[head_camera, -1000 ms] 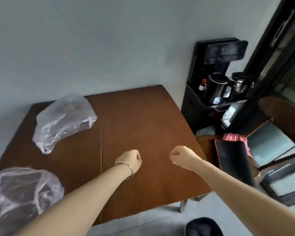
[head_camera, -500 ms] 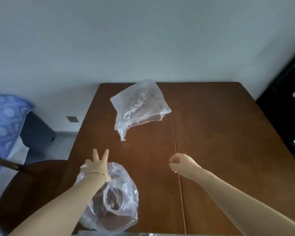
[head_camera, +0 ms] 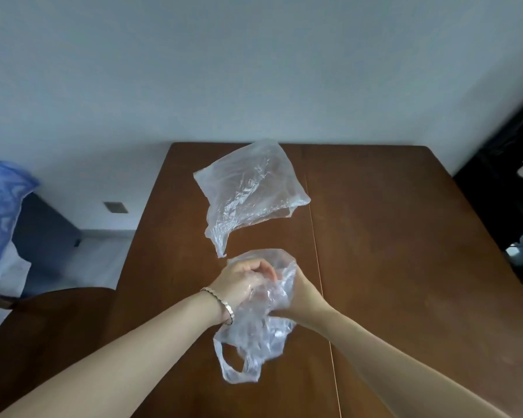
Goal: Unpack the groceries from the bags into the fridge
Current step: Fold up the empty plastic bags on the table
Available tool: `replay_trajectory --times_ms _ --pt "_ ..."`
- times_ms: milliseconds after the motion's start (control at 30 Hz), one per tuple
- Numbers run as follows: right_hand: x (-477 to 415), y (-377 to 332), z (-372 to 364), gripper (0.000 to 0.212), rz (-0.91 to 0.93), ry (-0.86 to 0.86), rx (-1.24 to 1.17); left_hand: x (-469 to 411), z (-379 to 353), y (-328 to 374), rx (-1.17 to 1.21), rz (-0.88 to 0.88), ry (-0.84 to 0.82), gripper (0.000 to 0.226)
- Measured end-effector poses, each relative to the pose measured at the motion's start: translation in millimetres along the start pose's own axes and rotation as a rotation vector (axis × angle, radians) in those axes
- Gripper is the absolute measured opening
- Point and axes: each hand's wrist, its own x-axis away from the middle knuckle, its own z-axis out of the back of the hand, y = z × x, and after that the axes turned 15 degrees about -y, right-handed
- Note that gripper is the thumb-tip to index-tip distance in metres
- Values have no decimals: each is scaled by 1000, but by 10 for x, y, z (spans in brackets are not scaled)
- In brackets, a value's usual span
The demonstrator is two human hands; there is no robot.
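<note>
Two clear plastic bags are on the brown wooden table (head_camera: 390,236). The far bag (head_camera: 251,191) lies flat and crumpled near the wall. The near bag (head_camera: 260,336) is lifted off the table between both hands, its handle loop hanging toward me. My left hand (head_camera: 242,282), with a bracelet at the wrist, grips the bag's top from the left. My right hand (head_camera: 302,294) grips it from the right, partly veiled by the plastic. I see nothing inside either bag. No fridge is in view.
A dark wooden chair back (head_camera: 43,327) stands at the table's left side. A blue patterned cloth (head_camera: 0,212) hangs at the far left over a dark cabinet (head_camera: 46,230). A black stand (head_camera: 514,182) with small items is at the right edge.
My view swung left from the table's right end. My left hand reached to the near bag, then both hands closed on it and lifted it toward the table's middle.
</note>
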Motion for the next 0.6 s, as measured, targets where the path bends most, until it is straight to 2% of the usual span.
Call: replay_trajectory --times_ms 33,67,133,233,267,333,400,433,467,533,567,600 --pt "37 -45 55 40 21 37 75 5 -40 79 -32 -29 -46 51" --pt "86 -84 123 16 35 53 89 -1 -53 120 -79 -48 -75 50" --pt "180 -88 265 15 75 132 -165 -22 -27 194 -248 -64 -93 46" --pt "248 -53 534 28 48 301 -785 -133 68 161 -485 -27 -79 32" --pt "277 -71 625 28 36 298 -949 -175 74 140 -551 -18 -96 28" --pt "341 -156 780 22 51 130 -1066 -264 27 124 -631 -57 -137 27" --pt "404 -272 878 34 119 -96 -1027 -336 -64 209 -544 -105 -164 33" --pt "401 -305 886 41 148 -162 -960 -376 -99 266 -473 -121 -199 35" --pt "378 -334 881 43 138 -157 -860 -423 -120 317 -422 -117 -247 38" --pt "298 -363 899 37 34 33 -640 -510 -100 399 -435 -88 -314 34" --pt "241 -332 936 32 -11 140 -567 -571 -52 427 -485 -115 -273 30" --pt "201 -302 987 27 -33 227 -507 -648 34 438 -551 -173 -159 28"
